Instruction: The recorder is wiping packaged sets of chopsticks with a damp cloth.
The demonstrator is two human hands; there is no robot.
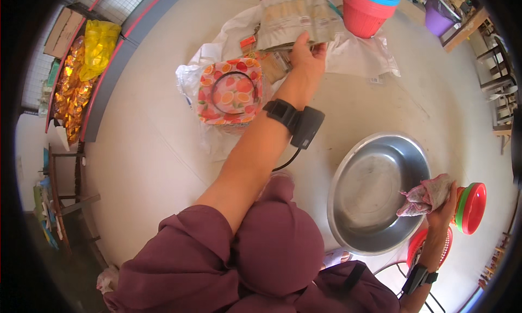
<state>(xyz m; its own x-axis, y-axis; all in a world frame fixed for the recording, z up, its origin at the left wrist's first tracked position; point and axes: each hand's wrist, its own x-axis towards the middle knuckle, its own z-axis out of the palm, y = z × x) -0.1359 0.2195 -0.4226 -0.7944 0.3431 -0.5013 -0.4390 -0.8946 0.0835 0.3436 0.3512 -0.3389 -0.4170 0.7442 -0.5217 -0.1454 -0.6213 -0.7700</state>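
My left hand (306, 56) reaches far forward and grips the near edge of a stack of flat plastic packets (285, 19), its thumb lying on top. Beneath it are more packets and a white plastic sheet (350, 58) on the floor. Left of that arm sits a square fruit-patterned plastic plate or tray (230, 90). At the right, my right hand (442, 209) holds a crumpled grey cloth with pink edging (426, 196) over the rim of a large round metal basin (371, 190). The basin holds nothing visible.
Stacked coloured plastic tubs (367, 11) stand at the top, with a purple bin (440, 17) further right. Red and green plastic dishes (475, 209) and a red basket (416, 247) lie beside the basin. A shelf edge (118, 60) with yellow and orange wrapping runs along the left.
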